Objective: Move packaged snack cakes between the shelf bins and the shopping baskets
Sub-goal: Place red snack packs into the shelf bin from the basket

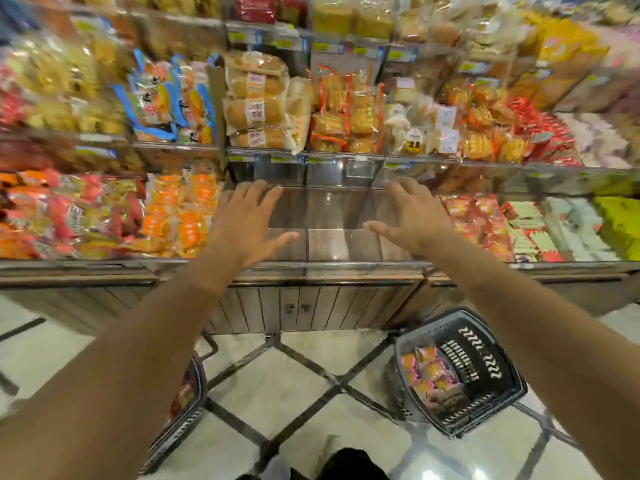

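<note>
Both arms reach forward over clear acrylic shelf bins that show no packages inside. My left hand hovers over the left bin with fingers spread and holds nothing. My right hand hovers over the right bin, fingers spread too, also holding nothing. On the floor at the right stands a dark grey shopping basket with several orange and pink snack cake packs in it. A second basket sits at the left, mostly hidden behind my left forearm, with red packs partly showing.
Orange snack packs fill the bin left of my hands, red ones the bin to the right. Bread and cake packs crowd the shelf above. A wooden cabinet base stands below the bins, over a tiled floor.
</note>
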